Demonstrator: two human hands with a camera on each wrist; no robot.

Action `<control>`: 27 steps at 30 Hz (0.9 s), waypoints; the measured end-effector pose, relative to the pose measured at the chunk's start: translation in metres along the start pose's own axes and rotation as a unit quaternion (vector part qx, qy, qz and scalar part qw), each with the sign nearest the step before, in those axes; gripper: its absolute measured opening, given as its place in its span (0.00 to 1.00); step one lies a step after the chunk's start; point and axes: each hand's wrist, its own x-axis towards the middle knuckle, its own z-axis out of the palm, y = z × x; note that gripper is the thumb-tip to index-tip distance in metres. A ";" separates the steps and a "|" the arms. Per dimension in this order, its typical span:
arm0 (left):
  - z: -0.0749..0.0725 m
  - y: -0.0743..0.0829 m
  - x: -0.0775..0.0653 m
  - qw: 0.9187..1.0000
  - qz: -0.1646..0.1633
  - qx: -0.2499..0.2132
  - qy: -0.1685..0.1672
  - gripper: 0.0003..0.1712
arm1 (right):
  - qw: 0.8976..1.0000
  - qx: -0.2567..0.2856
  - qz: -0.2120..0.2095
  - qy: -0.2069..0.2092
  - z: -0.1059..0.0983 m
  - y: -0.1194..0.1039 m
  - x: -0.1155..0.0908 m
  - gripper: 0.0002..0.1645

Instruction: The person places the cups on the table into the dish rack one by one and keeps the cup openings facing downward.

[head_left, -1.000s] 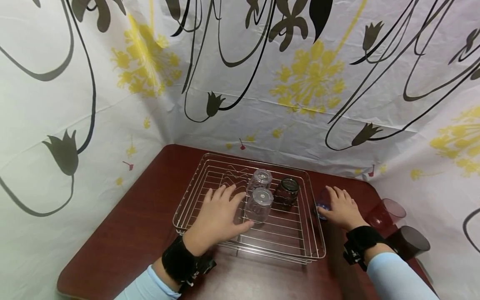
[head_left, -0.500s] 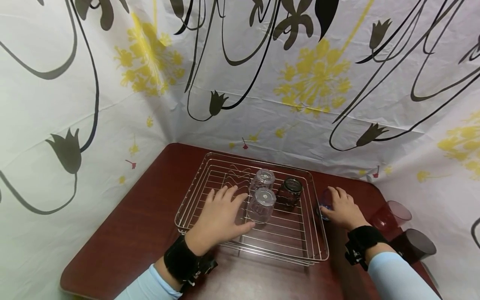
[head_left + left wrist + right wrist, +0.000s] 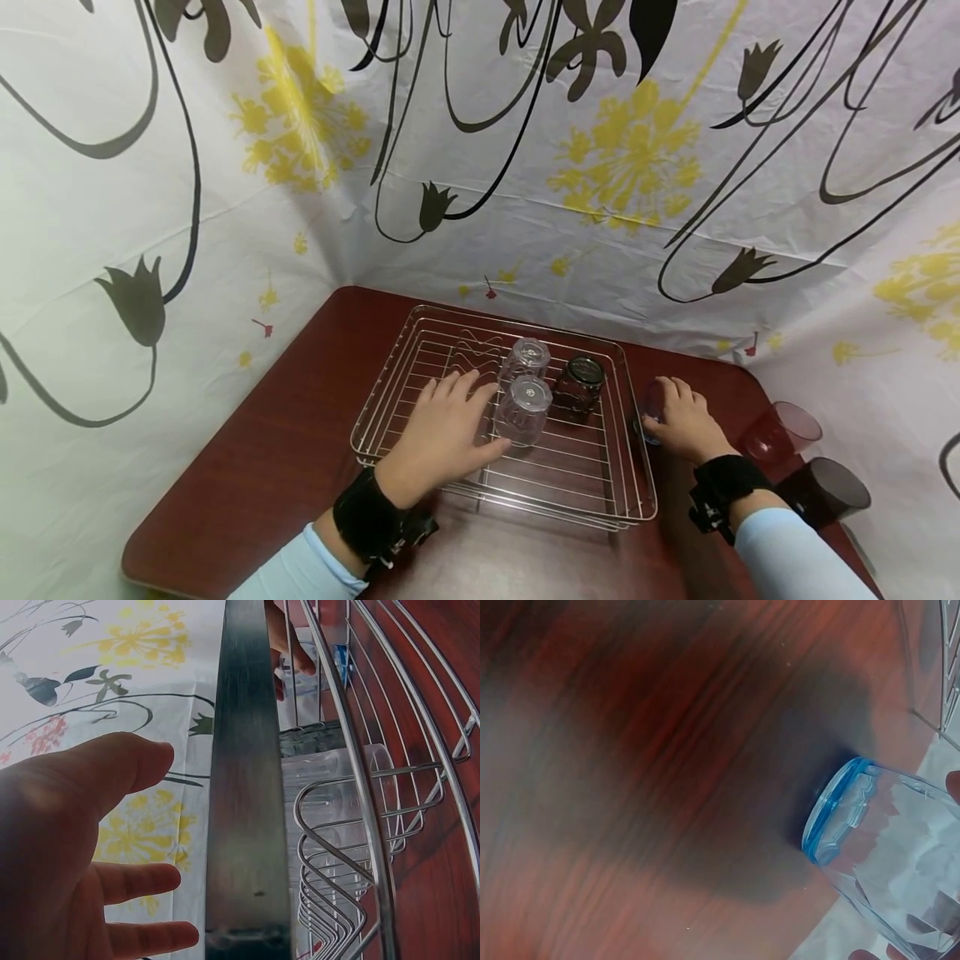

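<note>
Clear faceted glass tumbler with blue base [image 3: 896,851] is being gripped by right hand [image 3: 688,423], just outside silver wire rack [image 3: 543,511] at its 3 o'clock; right wrist view is revealing facets, head view is half hiding them. Left hand [image 3: 441,433] is hovering toward rack's 8 o'clock, fingers apart, holding nothing; only left wrist view is showing flat grey metal bar [image 3: 247,787] alongside.

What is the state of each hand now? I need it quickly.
Left hand: open, holding nothing.
Right hand: closed around the blue-tinted glass.
</note>
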 end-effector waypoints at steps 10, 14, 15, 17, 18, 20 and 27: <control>-0.002 0.004 0.000 1.000 0.007 0.007 -0.002 0.46 | 1.000 0.000 -0.010 -0.005 0.001 -0.001 -0.010 0.49; -0.002 0.005 0.000 1.000 0.011 0.006 -0.001 0.46 | 1.000 -0.003 -0.010 -0.001 0.003 0.000 -0.012 0.48; -0.002 0.005 0.000 1.000 0.011 0.005 -0.001 0.46 | 1.000 -0.004 -0.009 0.000 0.004 0.001 -0.012 0.48; -0.003 0.005 0.000 1.000 0.012 0.003 -0.002 0.46 | 1.000 -0.005 -0.010 0.001 0.005 0.001 -0.012 0.48; -0.003 0.006 0.000 1.000 0.012 0.002 -0.003 0.46 | 1.000 -0.005 -0.010 0.002 0.005 0.002 -0.012 0.48; -0.004 0.006 0.001 1.000 0.014 -0.001 -0.003 0.46 | 1.000 -0.007 -0.012 0.004 0.006 0.003 -0.012 0.47; -0.006 0.006 0.004 1.000 0.020 0.009 -0.001 0.46 | 1.000 -0.015 -0.015 0.013 -0.009 0.001 -0.016 0.47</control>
